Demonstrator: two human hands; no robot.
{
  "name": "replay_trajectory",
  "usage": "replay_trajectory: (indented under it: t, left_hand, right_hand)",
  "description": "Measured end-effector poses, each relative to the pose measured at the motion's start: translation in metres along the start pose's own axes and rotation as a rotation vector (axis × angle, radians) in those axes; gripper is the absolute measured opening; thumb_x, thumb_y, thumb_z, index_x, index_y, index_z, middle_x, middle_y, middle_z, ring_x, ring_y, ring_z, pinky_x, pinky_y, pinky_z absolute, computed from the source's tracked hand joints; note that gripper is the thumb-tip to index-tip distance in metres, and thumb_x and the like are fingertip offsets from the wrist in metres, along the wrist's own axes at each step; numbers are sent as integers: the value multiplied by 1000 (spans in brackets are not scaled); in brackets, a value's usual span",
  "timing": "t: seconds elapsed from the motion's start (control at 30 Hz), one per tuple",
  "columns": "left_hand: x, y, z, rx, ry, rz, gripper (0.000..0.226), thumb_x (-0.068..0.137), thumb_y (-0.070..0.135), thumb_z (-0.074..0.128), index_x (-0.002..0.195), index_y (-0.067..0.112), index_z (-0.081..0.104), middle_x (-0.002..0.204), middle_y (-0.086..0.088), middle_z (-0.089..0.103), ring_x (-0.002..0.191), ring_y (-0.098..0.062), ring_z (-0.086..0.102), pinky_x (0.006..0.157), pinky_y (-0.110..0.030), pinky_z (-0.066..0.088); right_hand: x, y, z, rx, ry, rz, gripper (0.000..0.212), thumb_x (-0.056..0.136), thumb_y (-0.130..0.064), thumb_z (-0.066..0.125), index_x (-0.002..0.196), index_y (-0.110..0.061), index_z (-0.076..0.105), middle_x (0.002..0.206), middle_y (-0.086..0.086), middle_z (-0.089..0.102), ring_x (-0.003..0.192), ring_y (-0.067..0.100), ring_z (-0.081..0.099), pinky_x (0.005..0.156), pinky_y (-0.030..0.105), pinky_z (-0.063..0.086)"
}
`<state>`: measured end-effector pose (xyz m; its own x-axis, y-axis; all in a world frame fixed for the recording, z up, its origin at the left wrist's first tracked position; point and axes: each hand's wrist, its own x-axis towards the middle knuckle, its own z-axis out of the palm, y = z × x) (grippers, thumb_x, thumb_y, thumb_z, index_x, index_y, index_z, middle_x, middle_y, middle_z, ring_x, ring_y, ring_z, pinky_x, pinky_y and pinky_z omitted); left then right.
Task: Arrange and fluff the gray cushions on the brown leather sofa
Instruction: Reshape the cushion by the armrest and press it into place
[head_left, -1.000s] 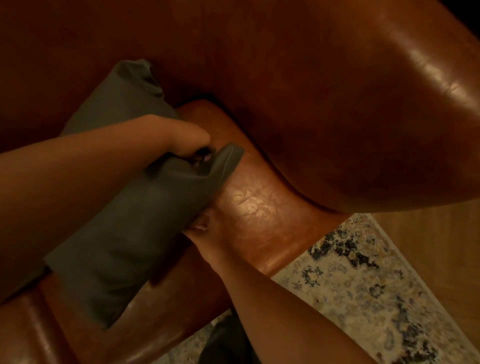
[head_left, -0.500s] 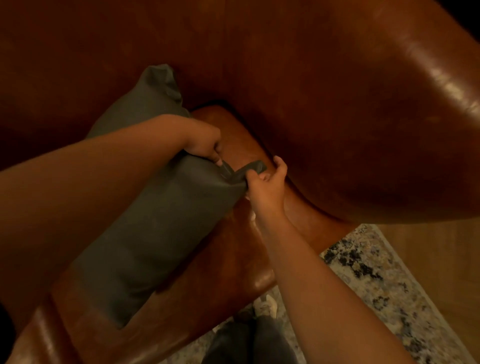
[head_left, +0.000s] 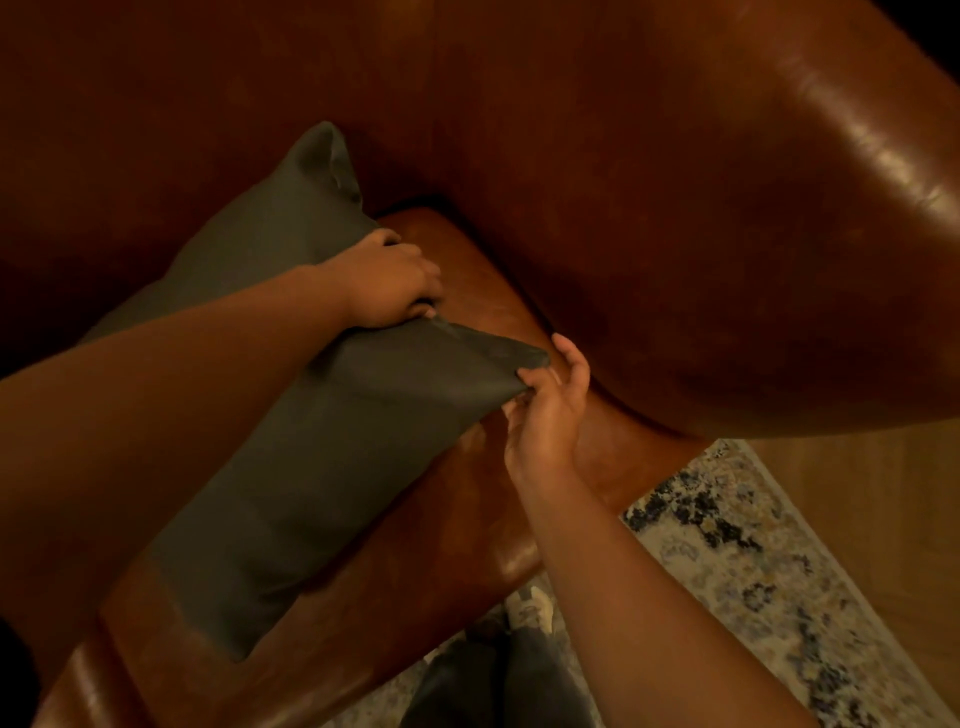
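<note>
A view from above, looking down at a person's two bare arms reaching over a brown leather sofa (head_left: 675, 218) in dim, warm light. A gray cushion (head_left: 311, 441) lies on the sofa's seat, running diagonally from the lower left of the view up toward the backrest, where its far corner leans against the leather.

The left hand (head_left: 387, 283) rests on the cushion's upper edge, about midway along it, with its fingers curled closed around a fold of the gray fabric. The left forearm crosses over the cushion from the left side of the view.

The right hand (head_left: 545, 415) is at the cushion's near right corner, beside the inner face of the sofa's armrest. Its thumb and fingertips pinch the tip of that corner, pulling the fabric out into a point, while the remaining fingers stay loosely spread. The cushion sits between the two hands, touching both.

Below the seat's front edge, a patterned rug (head_left: 753, 561) in pale and dark tones covers part of a wooden floor (head_left: 883, 519). The person's dark trouser legs (head_left: 493, 686) show at the bottom.
</note>
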<state>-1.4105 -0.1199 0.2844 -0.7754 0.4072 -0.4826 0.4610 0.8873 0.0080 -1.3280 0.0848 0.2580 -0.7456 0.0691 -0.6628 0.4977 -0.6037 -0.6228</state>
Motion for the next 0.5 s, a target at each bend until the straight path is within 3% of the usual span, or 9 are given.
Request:
replay_trajectory:
  t: [0.13,0.23,0.27,0.33,0.43,0.5]
  left_hand:
    - [1,3,5,-247,289,-90,20,98,30,47,105,20,63,108,-3,60,103,-27,52,91,-41,32]
    - [2,0,10,-344,363,-111,19,98,27,48,104,17,64,106,-6,60,99,-30,54,88,-42,36]
    - [3,-2,11,-366,364,-110,19,98,26,48,104,16,64,106,-6,61,99,-30,55,88,-43,38]
    - [6,-6,11,-391,361,-100,19,98,25,48,104,16,64,106,-7,61,99,-30,55,88,-45,41]
    - [7,-9,12,-397,384,-99,22,98,27,45,102,16,64,105,-6,61,97,-29,56,86,-46,42]
    - [7,-10,14,-405,398,-97,22,97,28,45,102,16,63,104,-5,61,97,-29,56,86,-47,43]
  right_hand:
    - [4,-2,-7,-169,107,22,28,86,6,49,102,-15,59,102,9,62,78,17,59,56,25,48]
    - [10,5,-21,-105,132,15,22,94,-8,51,115,-15,54,86,8,60,65,12,57,63,28,53]
    - [11,11,-28,-76,98,70,28,95,-8,49,121,-18,50,88,8,62,71,13,61,74,31,55]
    - [5,27,-42,-150,-99,239,45,92,1,46,132,-19,45,114,8,65,100,17,63,95,34,51]
    - [-6,50,-44,-307,-386,369,50,89,8,52,135,-10,48,130,7,60,117,15,58,98,25,47]
    - [-6,58,-36,-399,-381,299,35,88,4,60,123,3,54,120,17,63,113,16,60,99,24,47]
